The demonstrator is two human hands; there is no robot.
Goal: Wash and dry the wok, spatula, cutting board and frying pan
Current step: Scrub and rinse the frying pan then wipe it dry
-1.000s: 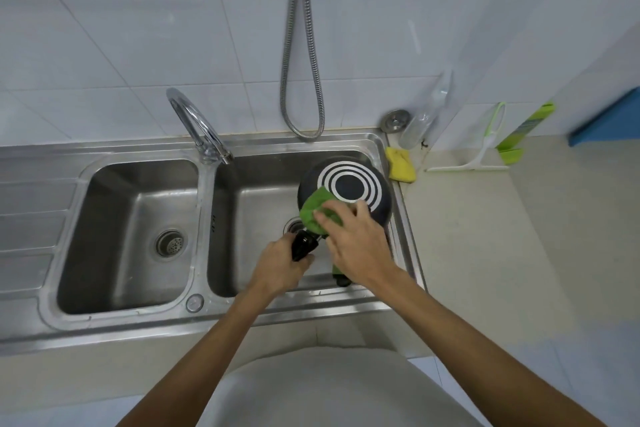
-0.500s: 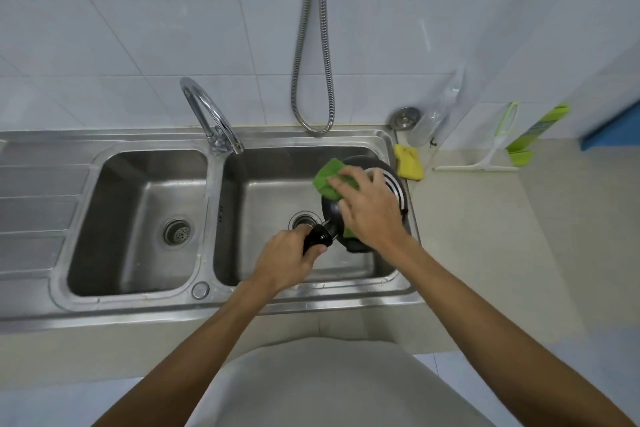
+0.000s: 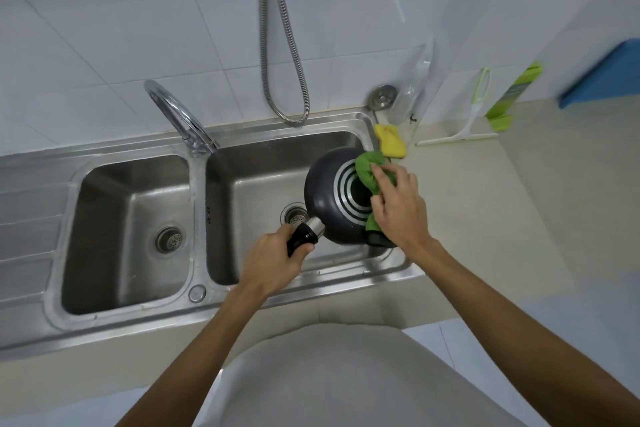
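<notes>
Two hands are at work over the double steel sink (image 3: 242, 146) in the head view. Your left hand (image 3: 273, 262) has its fingers wrapped tight round the black handle (image 3: 300, 240) of the frying pan (image 3: 329, 198). You hold the pan over the right basin (image 3: 256, 191), against its right side, turned so its dark underside with the silver rings faces up toward you. The handle points down and left toward you.

Your right hand (image 3: 398, 208) lies on the right part of that underside. Its fingers are curled over a green cloth (image 3: 372, 170) and press it against the pan. Bunched cloth shows above the fingertips and again below the palm.

The right basin's drain (image 3: 294, 215) sits just left of the pan's handle joint. The left basin (image 3: 128, 229) has its own drain strainer (image 3: 168, 239). A curved chrome faucet (image 3: 180, 114) rises from the ridge between the basins. A metal shower hose (image 3: 284, 45) hangs in a loop down the white tiled wall.

On the counter at the sink's far right corner lies a yellow sponge (image 3: 389, 140), just beyond the cloth. Behind it a round metal sink plug (image 3: 382, 97) and a clear plastic bottle (image 3: 412, 94) lean at the wall. Further right stand a white squeegee (image 3: 467, 121) and a green flat object (image 3: 516, 90) that you cannot make out clearly.
</notes>
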